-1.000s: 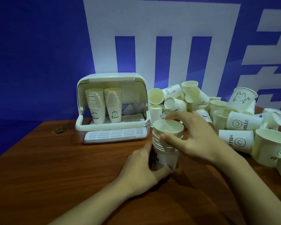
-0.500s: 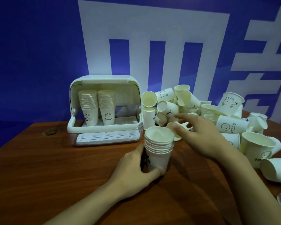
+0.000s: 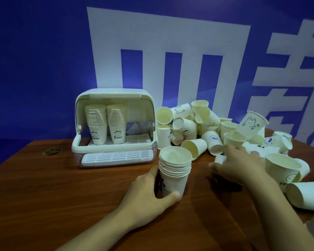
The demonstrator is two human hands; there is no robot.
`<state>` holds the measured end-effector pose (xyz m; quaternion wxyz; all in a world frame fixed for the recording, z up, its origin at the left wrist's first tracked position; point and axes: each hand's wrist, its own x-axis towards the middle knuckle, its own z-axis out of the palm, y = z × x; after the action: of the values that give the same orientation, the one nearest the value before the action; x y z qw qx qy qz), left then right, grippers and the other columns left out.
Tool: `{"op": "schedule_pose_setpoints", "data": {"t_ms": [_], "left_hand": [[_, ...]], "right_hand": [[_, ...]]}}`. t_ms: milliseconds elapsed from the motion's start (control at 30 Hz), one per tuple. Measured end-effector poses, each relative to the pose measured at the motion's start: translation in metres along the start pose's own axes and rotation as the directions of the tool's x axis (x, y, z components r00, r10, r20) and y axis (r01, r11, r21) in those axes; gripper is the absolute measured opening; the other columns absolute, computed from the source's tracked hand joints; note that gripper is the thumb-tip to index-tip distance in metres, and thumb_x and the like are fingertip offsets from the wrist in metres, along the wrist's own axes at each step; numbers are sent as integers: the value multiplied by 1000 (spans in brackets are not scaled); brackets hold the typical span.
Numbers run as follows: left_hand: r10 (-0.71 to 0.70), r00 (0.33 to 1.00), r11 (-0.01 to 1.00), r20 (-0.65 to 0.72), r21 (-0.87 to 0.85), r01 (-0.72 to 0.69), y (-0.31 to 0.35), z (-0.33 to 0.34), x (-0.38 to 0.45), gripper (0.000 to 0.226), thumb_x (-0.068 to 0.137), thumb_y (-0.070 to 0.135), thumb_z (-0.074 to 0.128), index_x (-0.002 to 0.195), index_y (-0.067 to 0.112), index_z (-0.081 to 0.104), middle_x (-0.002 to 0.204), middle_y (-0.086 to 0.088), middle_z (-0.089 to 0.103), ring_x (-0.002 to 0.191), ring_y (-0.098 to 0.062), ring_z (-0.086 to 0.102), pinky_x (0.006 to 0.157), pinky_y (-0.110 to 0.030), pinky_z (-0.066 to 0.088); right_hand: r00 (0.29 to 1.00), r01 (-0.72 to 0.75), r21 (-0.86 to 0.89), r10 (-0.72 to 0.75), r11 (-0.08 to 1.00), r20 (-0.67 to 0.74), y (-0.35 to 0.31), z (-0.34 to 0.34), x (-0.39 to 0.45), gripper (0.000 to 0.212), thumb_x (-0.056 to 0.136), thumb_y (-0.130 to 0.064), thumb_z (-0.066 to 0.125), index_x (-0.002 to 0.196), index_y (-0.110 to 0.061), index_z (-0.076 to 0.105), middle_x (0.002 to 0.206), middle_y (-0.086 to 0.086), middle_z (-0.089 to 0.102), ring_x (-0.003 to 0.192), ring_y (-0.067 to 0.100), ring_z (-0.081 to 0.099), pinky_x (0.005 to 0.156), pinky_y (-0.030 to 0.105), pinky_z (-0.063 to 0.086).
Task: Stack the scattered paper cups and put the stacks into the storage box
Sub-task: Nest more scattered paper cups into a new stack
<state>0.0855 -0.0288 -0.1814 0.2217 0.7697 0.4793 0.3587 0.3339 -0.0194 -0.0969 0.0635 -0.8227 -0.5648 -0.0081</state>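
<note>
Tabletop storage box (image 3: 114, 98) holds two cup stacks (image 3: 106, 124); left hand (image 3: 149, 194) grips a third stack (image 3: 174, 171).

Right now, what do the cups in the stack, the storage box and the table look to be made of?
Stack of cups: thin matte paper by the look, off-white with rolled rims and printed marks. Storage box: smooth, slightly glossy white plastic, with a slotted tray; its raised cover looks translucent. Table: reddish-brown wood grain with a low sheen; solid wood or laminate, I cannot tell.
</note>
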Motion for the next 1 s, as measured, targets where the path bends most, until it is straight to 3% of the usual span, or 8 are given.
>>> {"op": "schedule_pose_setpoints", "data": {"t_ms": [100, 367, 500, 600, 700, 800, 900, 1000], "left_hand": [[3, 1000, 1000, 5, -3, -3, 1, 0, -1, 68, 72, 68, 74, 133, 46, 53, 121, 28, 69, 112, 6, 63, 96, -31, 55], [-8, 1000, 1000, -29, -7, 8, 1, -1, -1, 64, 74, 64, 75, 131, 41, 56, 115, 23, 72, 104, 3, 67, 89, -33, 56], [-43, 998, 997, -53, -59, 40, -1, -1, 0, 61, 76, 61, 78, 130, 40, 58, 114, 25, 72, 105, 5, 66, 91, -32, 57], [-24, 999, 999, -23, -27, 23, 0, -1, -1, 62, 74, 63, 76, 130, 44, 56, 115, 27, 71, 104, 5, 66, 90, -32, 56], [0, 1000, 1000, 0, 21, 0, 1, 0, -1, 66, 73, 68, 74, 132, 46, 53, 121, 28, 69, 111, 5, 64, 95, -32, 55], [4, 1000, 1000, 1, 23, -4, 0, 0, 0, 68, 73, 70, 72, 134, 47, 52, 123, 28, 68, 114, 4, 63, 97, -33, 55], [7, 1000, 1000, 1, 21, -7, -1, 0, -1, 67, 73, 69, 73, 134, 46, 52, 123, 28, 68, 113, 4, 64, 97, -34, 55], [16, 1000, 1000, -8, 11, -16, 1, 1, -1, 65, 74, 67, 74, 132, 46, 53, 121, 27, 69, 111, 4, 64, 95, -34, 55]], "right_hand": [[995, -48, 27, 45, 998, 87, -1, 1, 0, 74, 83, -70, 61, 139, -25, 41, 141, 8, 52, 134, 40, 41, 107, 49, 29], [884, 448, 227, -466, 865, 34, -31, -1, -17, 37, 78, -62, 70, 108, -42, 68, 145, -14, 49, 152, 14, 17, 110, 48, 24], [900, 390, 206, -419, 898, 120, -22, -3, -18, 89, 55, -106, 27, 56, -28, 70, 155, -8, 45, 146, 15, 24, 113, 56, 30], [947, 304, 74, -310, 950, 90, -21, -9, -22, 68, 68, -90, 54, 103, -34, 70, 169, -3, 11, 156, 27, -2, 119, 59, 21], [976, 83, -34, -75, 996, 206, -6, -11, -20, 130, 51, -89, 71, 157, -38, 13, 168, 6, -4, 153, 42, -1, 116, 60, 24], [941, 2, -15, 3, 1000, 338, 0, -19, -21, 152, 47, -75, 86, 160, -31, -7, 163, 13, 21, 145, 41, 33, 108, 52, 44], [935, 120, 54, -131, 991, 330, -5, -20, -26, 134, 62, -54, 92, 158, -21, 4, 152, 9, 44, 132, 30, 51, 100, 38, 49], [928, 370, 327, -361, 870, -90, -11, -23, -21, 92, 68, -38, 89, 142, -20, 37, 130, -1, 57, 115, 20, 56, 85, 24, 39]]}}
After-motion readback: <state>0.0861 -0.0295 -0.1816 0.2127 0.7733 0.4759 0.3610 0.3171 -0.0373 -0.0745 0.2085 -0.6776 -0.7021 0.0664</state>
